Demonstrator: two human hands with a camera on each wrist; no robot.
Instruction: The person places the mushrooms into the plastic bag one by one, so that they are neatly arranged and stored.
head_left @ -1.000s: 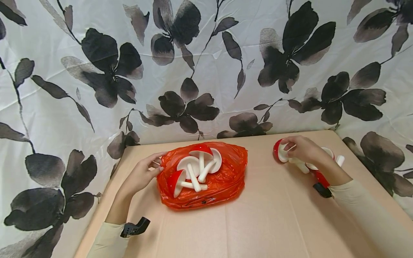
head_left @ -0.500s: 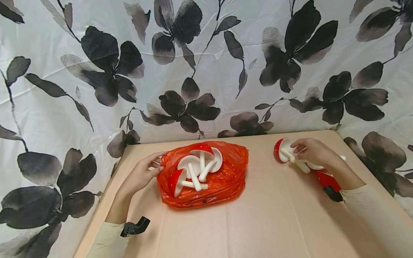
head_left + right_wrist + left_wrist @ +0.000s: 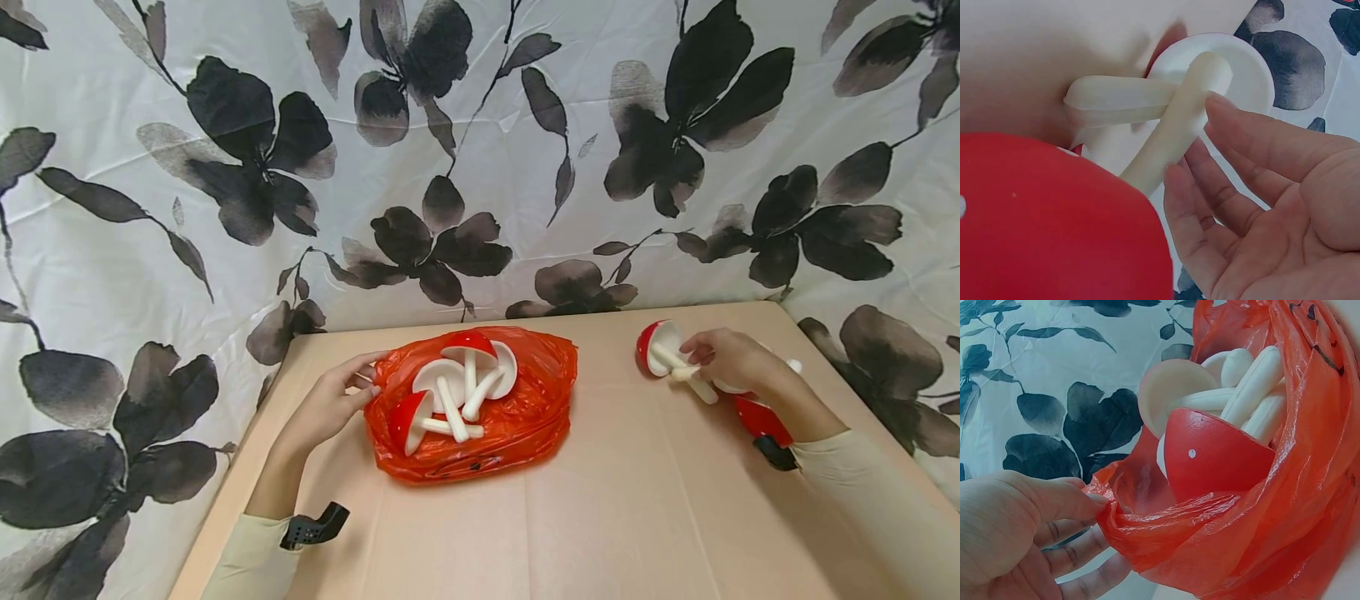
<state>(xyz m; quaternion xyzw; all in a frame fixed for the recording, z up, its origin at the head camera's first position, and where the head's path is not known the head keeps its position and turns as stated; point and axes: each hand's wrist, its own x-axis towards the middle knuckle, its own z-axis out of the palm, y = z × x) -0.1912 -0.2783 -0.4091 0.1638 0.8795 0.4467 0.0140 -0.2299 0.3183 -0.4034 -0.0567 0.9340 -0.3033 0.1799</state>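
My left hand [image 3: 332,400] pinches the rim of a red plastic bag [image 3: 536,400] between thumb and fingers, on the bag's left side. Several toy mushrooms [image 3: 1219,453] with red caps and white stems lie in the bag's mouth. At the table's right, my right hand [image 3: 731,358] holds a toy mushroom by its stem [image 3: 1175,128], thumb on one side and fingers on the other. That mushroom's red cap [image 3: 1066,219] lies below my wrist. Its stem overlaps the white underside of another toy mushroom [image 3: 662,350], whose stem [image 3: 1119,99] points away to the side.
A further white stem end [image 3: 795,365] shows behind my right wrist, mostly hidden by the arm. The light wooden-coloured table [image 3: 600,500] ends at a wall hung with white floral cloth [image 3: 555,167]. Each wrist wears a black strap [image 3: 315,527].
My right hand has shifted slightly right, and the red cap below its wrist has moved right with it. The left hand and the bag have stayed in place.
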